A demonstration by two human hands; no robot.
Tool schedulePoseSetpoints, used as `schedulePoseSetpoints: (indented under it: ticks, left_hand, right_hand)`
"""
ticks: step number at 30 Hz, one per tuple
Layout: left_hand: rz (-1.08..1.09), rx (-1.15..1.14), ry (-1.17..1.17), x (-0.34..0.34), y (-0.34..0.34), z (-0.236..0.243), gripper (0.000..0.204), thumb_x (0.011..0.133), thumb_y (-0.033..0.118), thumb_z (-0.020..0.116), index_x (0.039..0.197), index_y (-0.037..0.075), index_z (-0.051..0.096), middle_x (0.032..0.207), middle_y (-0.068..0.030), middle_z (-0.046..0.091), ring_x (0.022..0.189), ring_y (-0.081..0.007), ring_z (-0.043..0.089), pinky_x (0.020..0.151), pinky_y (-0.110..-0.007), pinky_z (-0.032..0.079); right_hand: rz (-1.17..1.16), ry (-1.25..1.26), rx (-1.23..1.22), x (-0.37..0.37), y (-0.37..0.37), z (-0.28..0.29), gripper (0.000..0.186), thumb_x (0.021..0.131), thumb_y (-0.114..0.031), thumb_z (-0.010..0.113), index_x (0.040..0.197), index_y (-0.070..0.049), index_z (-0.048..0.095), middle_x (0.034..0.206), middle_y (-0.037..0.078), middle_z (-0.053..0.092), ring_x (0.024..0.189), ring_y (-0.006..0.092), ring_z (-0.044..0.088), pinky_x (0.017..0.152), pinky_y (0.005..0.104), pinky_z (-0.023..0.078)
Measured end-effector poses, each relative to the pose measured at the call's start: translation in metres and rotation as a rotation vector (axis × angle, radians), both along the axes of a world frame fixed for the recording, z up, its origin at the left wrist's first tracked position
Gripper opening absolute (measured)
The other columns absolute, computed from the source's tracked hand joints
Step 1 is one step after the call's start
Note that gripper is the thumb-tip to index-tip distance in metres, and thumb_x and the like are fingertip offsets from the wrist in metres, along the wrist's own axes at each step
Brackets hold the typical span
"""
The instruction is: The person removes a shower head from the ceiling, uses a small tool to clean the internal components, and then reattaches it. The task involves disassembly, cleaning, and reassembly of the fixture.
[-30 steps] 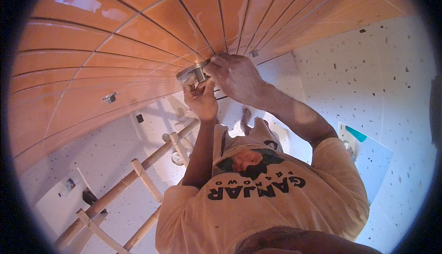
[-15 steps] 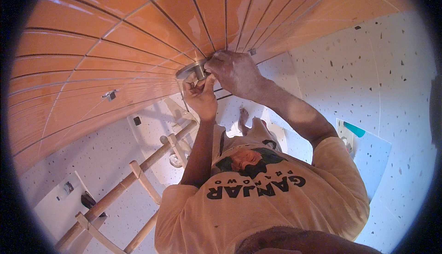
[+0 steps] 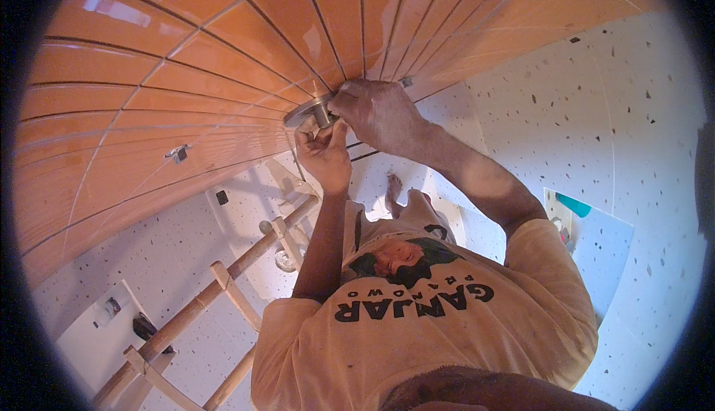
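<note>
A round metal wall plate [image 3: 299,115] with a short metal cylinder [image 3: 324,115] standing out of it is set against the orange tiled wall [image 3: 253,46]. My right hand [image 3: 381,115] is closed at the cylinder's right side, its fingers bent and its knuckles dusty. From below, my left hand [image 3: 325,164] comes up with fingers curled and thumb drawn in just under the cylinder. Whatever lies between those left fingertips is hidden or too small to name. The right hand covers the cylinder's far end.
A wooden ladder [image 3: 237,266] stands at lower left. A small metal wall fitting [image 3: 177,154] sticks out of the tiles to the left. White speckled wall [image 3: 558,113] borders the tiles on the right, with a pale panel [image 3: 603,247] in it. My bare foot [image 3: 393,186] shows below.
The view has shifted very slightly. Both hands stay at the metal cylinder with almost the same grip.
</note>
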State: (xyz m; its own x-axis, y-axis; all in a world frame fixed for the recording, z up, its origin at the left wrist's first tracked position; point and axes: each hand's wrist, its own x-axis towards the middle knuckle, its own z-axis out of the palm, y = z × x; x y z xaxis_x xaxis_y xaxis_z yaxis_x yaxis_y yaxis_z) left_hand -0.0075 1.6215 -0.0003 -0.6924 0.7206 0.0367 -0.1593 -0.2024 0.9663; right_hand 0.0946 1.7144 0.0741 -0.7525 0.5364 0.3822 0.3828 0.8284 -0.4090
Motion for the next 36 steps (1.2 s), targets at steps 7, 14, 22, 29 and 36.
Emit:
schedulePoseSetpoints:
  ticks: [7,14,22,29,36]
  left_hand:
    - [-0.027,-0.118,-0.032,0.000,0.001,0.009,0.035,0.081,-0.008,0.069,0.108,0.001,0.050,0.099,-0.0090,0.064,0.087,-0.0132,0.065,0.074,-0.024,0.052]
    - [-0.102,-0.109,-0.099,-0.003,-0.024,0.034,0.049,0.081,-0.011,0.067,0.125,0.000,0.047,0.100,-0.0077,0.062,0.088,-0.0130,0.064,0.078,-0.026,0.054]
    - [-0.170,0.043,-0.003,-0.011,-0.044,0.051,0.057,0.078,-0.015,0.068,0.128,0.001,0.046,0.115,-0.0106,0.057,0.096,-0.0151,0.063,0.083,-0.028,0.054]
    - [-0.152,0.133,0.168,-0.005,-0.053,0.073,0.059,0.077,-0.014,0.070,0.127,0.001,0.044,0.118,-0.0149,0.059,0.099,-0.0195,0.065,0.084,-0.030,0.055]
    - [-0.062,0.220,0.340,0.004,-0.060,0.085,0.060,0.075,-0.013,0.073,0.125,0.002,0.043,0.123,-0.0184,0.058,0.099,-0.0220,0.066,0.082,-0.031,0.057]
  right_hand:
    - [-0.085,0.169,-0.079,0.013,-0.011,0.008,0.014,0.082,-0.012,0.068,0.095,-0.008,0.066,0.090,0.008,0.067,0.084,0.0269,0.067,0.071,0.0393,0.054]
    - [-0.157,0.352,-0.339,0.034,-0.042,0.020,0.013,0.086,-0.006,0.065,0.098,-0.006,0.068,0.091,0.012,0.068,0.080,0.0285,0.066,0.069,0.0379,0.054]
    - [-0.123,0.442,-0.274,0.037,-0.075,0.039,0.013,0.083,-0.003,0.069,0.096,-0.003,0.068,0.091,0.013,0.068,0.078,0.0279,0.066,0.067,0.0358,0.054]
    - [-0.092,0.453,-0.095,0.042,-0.094,0.047,0.014,0.080,-0.001,0.072,0.093,-0.003,0.068,0.090,0.013,0.068,0.077,0.0290,0.066,0.066,0.0363,0.052]
    - [-0.086,0.486,-0.083,0.050,-0.111,0.052,0.017,0.078,0.000,0.073,0.095,-0.003,0.069,0.089,0.012,0.069,0.078,0.0278,0.066,0.066,0.0357,0.053]
